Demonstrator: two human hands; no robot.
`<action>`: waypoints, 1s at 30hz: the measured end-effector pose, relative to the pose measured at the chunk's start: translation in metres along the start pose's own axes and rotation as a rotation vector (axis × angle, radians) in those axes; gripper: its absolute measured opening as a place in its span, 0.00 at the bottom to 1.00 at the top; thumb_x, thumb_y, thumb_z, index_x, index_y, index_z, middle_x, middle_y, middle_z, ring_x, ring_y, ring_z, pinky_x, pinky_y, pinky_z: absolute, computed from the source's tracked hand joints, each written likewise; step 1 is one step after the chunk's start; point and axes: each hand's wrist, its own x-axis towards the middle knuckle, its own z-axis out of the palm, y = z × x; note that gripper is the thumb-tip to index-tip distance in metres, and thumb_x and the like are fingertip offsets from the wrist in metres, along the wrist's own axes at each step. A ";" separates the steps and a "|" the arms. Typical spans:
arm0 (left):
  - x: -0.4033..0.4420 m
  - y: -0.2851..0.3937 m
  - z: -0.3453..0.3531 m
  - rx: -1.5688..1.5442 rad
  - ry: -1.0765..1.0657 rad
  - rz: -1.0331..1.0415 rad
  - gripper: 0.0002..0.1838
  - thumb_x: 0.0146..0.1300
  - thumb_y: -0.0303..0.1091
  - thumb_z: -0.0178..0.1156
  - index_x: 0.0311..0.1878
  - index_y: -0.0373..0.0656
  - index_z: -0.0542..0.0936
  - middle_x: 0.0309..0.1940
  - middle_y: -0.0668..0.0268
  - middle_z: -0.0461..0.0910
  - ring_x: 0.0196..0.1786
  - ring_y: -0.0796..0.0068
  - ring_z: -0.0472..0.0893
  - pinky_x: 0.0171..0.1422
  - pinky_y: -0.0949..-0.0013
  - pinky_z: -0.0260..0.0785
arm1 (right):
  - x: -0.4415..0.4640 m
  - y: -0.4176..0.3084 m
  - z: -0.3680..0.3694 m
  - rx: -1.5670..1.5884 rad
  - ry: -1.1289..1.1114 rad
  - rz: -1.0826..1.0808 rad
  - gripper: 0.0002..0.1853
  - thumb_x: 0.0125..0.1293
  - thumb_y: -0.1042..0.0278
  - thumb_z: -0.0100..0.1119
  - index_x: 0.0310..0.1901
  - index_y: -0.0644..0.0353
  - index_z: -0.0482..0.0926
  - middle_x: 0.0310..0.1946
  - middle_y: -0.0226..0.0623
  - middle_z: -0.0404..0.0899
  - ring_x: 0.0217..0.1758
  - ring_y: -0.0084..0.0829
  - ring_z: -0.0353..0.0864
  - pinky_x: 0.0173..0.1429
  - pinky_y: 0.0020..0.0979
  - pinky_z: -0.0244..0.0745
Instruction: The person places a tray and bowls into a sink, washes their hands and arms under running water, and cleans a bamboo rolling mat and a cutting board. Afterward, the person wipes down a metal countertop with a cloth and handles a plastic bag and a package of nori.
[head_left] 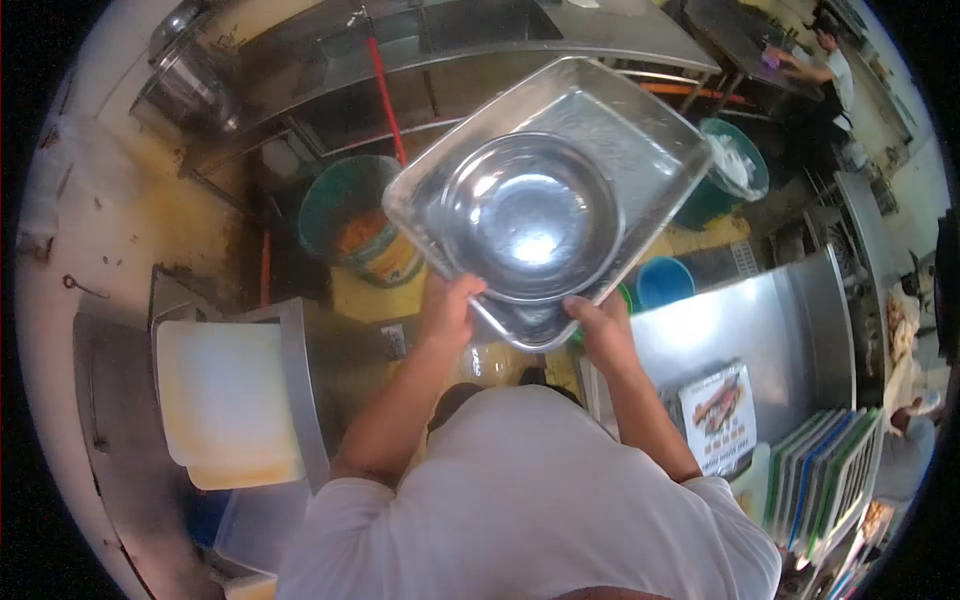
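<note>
A rectangular metal tray (640,130) is held out in front of me, tilted, with a round metal bowl (530,220) resting inside it toward the near left. My left hand (450,308) grips the tray's near left edge, its thumb over the rim close to the bowl. On the near right edge my right hand (604,325) is closed round the tray, its thumb at the rim beside the bowl. The fingers of both hands are mostly hidden beneath the tray.
Ahead runs a metal sink counter (480,62) with a red pole (384,100). Green bins (340,205) stand on the floor, with a blue bucket (665,282) at right. White boards (225,390) lie left; a metal counter (770,320) and upright racked boards (815,480) are right. Other people work at the far right.
</note>
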 end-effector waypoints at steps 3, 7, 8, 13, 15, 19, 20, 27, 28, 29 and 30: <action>0.050 0.009 -0.027 -0.045 0.076 -0.031 0.21 0.47 0.22 0.61 0.47 0.39 0.71 0.32 0.65 0.74 0.30 0.72 0.76 0.29 0.69 0.68 | 0.056 -0.006 0.007 -0.086 -0.200 0.046 0.37 0.61 0.61 0.65 0.67 0.71 0.60 0.61 0.48 0.69 0.62 0.37 0.70 0.66 0.35 0.65; 0.110 0.044 -0.035 -0.138 0.070 0.045 0.19 0.47 0.21 0.59 0.45 0.41 0.71 0.32 0.66 0.74 0.30 0.72 0.76 0.28 0.70 0.67 | 0.135 0.011 0.009 -0.084 -0.335 0.119 0.37 0.65 0.58 0.65 0.67 0.70 0.60 0.59 0.46 0.70 0.58 0.33 0.74 0.62 0.34 0.71; 0.130 0.031 -0.047 -0.144 0.122 0.077 0.19 0.47 0.20 0.58 0.45 0.42 0.72 0.33 0.66 0.74 0.31 0.73 0.76 0.31 0.71 0.68 | 0.143 0.026 -0.005 -0.205 -0.343 0.147 0.35 0.65 0.59 0.65 0.67 0.69 0.61 0.59 0.45 0.71 0.57 0.32 0.74 0.61 0.33 0.71; 0.218 0.089 -0.034 -0.144 0.132 0.138 0.24 0.46 0.19 0.57 0.50 0.41 0.71 0.34 0.66 0.74 0.31 0.73 0.76 0.29 0.71 0.68 | 0.197 0.042 -0.032 -0.493 -0.238 0.225 0.23 0.67 0.60 0.63 0.56 0.67 0.73 0.43 0.35 0.79 0.47 0.26 0.77 0.53 0.28 0.74; 0.252 0.113 -0.023 -0.120 0.141 0.159 0.29 0.45 0.19 0.57 0.56 0.41 0.70 0.38 0.65 0.73 0.33 0.73 0.76 0.25 0.72 0.68 | 0.207 0.029 -0.033 -0.495 -0.191 0.256 0.21 0.67 0.60 0.63 0.54 0.67 0.75 0.40 0.34 0.79 0.45 0.25 0.77 0.50 0.27 0.74; 0.344 0.149 0.000 -0.077 0.136 0.233 0.33 0.47 0.20 0.55 0.61 0.47 0.67 0.41 0.65 0.73 0.36 0.71 0.76 0.26 0.71 0.72 | 0.251 0.029 -0.043 -0.391 -0.118 0.313 0.19 0.67 0.60 0.63 0.52 0.66 0.76 0.38 0.32 0.79 0.39 0.22 0.76 0.44 0.26 0.73; 0.363 0.159 0.011 -0.078 0.137 0.232 0.33 0.47 0.20 0.55 0.61 0.47 0.67 0.41 0.65 0.73 0.36 0.71 0.76 0.26 0.71 0.72 | 0.267 0.030 -0.047 -0.392 -0.117 0.314 0.19 0.67 0.60 0.63 0.52 0.66 0.76 0.38 0.32 0.79 0.39 0.22 0.76 0.44 0.26 0.73; 0.523 0.235 0.095 0.062 0.117 0.160 0.22 0.51 0.23 0.53 0.53 0.40 0.68 0.42 0.57 0.74 0.41 0.58 0.79 0.37 0.53 0.80 | 0.412 0.035 -0.086 -0.328 -0.137 0.230 0.17 0.66 0.61 0.64 0.50 0.65 0.78 0.36 0.30 0.80 0.37 0.22 0.76 0.43 0.26 0.72; 0.544 0.242 0.108 0.096 0.166 0.114 0.16 0.52 0.25 0.53 0.46 0.36 0.70 0.37 0.58 0.75 0.35 0.59 0.80 0.35 0.52 0.81 | 0.429 0.028 -0.090 -0.335 -0.101 0.215 0.17 0.66 0.62 0.64 0.50 0.65 0.79 0.35 0.29 0.80 0.38 0.22 0.76 0.44 0.26 0.72; 0.582 0.249 0.129 0.107 0.147 0.105 0.16 0.52 0.25 0.53 0.46 0.36 0.70 0.37 0.58 0.75 0.35 0.59 0.80 0.35 0.52 0.81 | 0.457 0.018 -0.094 -0.327 -0.079 0.213 0.17 0.66 0.62 0.64 0.50 0.65 0.79 0.35 0.29 0.80 0.38 0.22 0.76 0.44 0.26 0.72; 0.598 0.257 0.147 0.122 0.123 0.140 0.15 0.52 0.27 0.53 0.45 0.36 0.70 0.38 0.57 0.75 0.36 0.58 0.80 0.36 0.50 0.80 | 0.478 0.010 -0.099 -0.312 -0.100 0.235 0.17 0.65 0.61 0.64 0.50 0.64 0.79 0.36 0.29 0.80 0.38 0.22 0.77 0.44 0.26 0.72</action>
